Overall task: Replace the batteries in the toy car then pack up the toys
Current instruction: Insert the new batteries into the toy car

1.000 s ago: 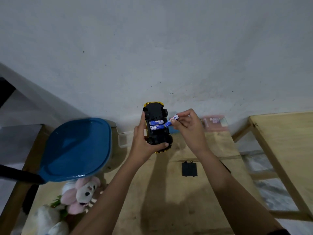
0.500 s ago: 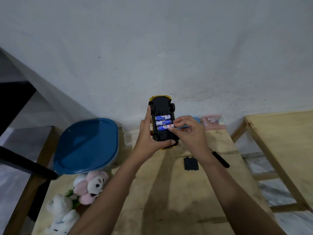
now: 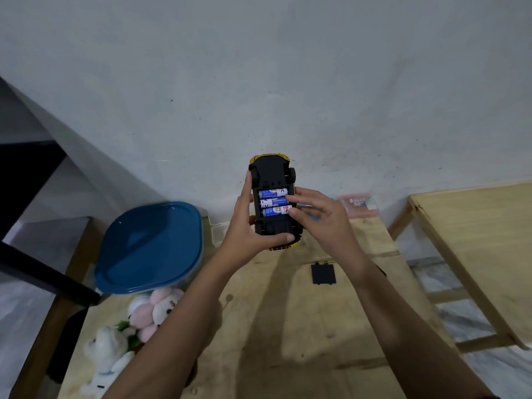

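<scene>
**A:** Toy car (image 3: 275, 174), where is it?

**B:** Upside down over the bench's (image 3: 288, 341) far edge. The left hand (image 3: 247, 231) grips its sides. The right hand (image 3: 322, 223) is relaxed, its fingers (image 3: 291, 199) touching three seated batteries (image 3: 272, 202).

**A:** Handling?

**B:** Probably light, rigid plastic. Hold the body, not the wheels.

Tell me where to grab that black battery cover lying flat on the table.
Probably pinch the battery cover by its left and right edges, coming straight down from above: it lies flat on the wooden table, thin, with small tabs on its far edge.
</scene>
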